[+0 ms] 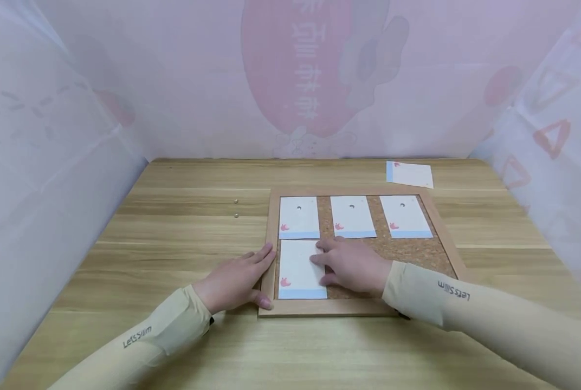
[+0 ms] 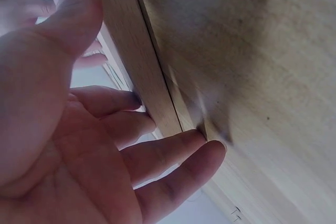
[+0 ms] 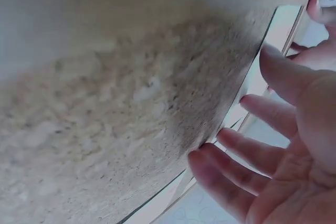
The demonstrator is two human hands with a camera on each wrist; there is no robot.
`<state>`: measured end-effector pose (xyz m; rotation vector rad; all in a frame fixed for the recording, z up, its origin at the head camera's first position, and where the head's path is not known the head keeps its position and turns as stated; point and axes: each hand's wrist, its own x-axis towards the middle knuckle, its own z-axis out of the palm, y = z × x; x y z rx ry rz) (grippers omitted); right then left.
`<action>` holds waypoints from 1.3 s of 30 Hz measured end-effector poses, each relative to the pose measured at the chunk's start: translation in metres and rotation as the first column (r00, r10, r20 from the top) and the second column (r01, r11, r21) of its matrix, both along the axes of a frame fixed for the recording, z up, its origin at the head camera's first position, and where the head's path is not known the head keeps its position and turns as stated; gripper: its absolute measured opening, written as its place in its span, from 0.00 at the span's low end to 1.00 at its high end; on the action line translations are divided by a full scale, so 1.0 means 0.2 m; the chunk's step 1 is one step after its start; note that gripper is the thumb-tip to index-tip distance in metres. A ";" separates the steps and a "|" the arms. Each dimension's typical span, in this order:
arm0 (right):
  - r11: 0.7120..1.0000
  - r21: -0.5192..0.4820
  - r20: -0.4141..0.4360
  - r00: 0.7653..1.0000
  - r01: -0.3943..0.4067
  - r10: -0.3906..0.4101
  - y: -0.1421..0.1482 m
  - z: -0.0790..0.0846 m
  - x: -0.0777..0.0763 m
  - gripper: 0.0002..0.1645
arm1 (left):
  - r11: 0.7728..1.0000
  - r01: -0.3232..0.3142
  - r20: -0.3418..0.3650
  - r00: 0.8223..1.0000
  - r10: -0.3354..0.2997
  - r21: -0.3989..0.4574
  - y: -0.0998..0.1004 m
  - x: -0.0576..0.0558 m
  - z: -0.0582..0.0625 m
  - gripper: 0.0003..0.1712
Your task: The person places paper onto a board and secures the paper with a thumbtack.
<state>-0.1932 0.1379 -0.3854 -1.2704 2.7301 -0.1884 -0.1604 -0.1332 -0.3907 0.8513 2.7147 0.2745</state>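
Note:
A white card [image 1: 297,265] with a blue bottom strip and a small red print lies in the lower left of a wood-framed cork board [image 1: 412,252]. My right hand [image 1: 356,265] touches its right edge with spread fingertips, which the right wrist view also shows along the card's edge. On the board's left frame bar [image 1: 268,271] rests my left hand [image 1: 237,279], fingers extended, with the thumb near the lower left corner. Three similar cards line the top of the board: a left one [image 1: 298,219], a middle one [image 1: 353,219] and a right one [image 1: 405,219], each with a silver pushpin head on it.
Two small pins, a farther one [image 1: 236,201] and a nearer one [image 1: 236,215], lie on the wooden table [image 1: 173,244] left of the board. Another card [image 1: 410,174] lies behind the board at the right. Printed fabric walls [image 1: 193,81] enclose the table's back and sides.

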 end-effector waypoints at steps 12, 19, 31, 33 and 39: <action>0.997 0.061 0.077 0.997 -0.035 0.031 0.01 0.02 0.01 0.35 | 1.000 -0.002 0.014 1.000 0.002 -0.001 0.01 -0.02 -0.01 0.60; 0.995 0.091 0.085 0.996 -0.027 0.020 0.01 0.02 0.01 0.37 | 1.000 0.001 0.013 1.000 -0.002 0.012 0.00 -0.03 -0.02 0.61; 0.995 0.096 0.046 0.999 -0.009 0.004 0.00 0.01 0.02 0.36 | 0.996 0.037 0.055 0.998 -0.042 0.084 -0.05 -0.15 0.03 0.50; 0.996 0.088 0.021 1.000 -0.024 0.022 0.00 0.00 0.02 0.34 | 0.995 -0.016 0.029 0.999 0.013 0.100 -0.10 -0.22 0.05 0.37; 0.995 0.086 0.010 0.999 -0.044 0.043 0.00 0.00 0.03 0.32 | 0.945 -0.276 0.070 0.961 0.267 0.174 -0.31 -0.52 0.06 0.09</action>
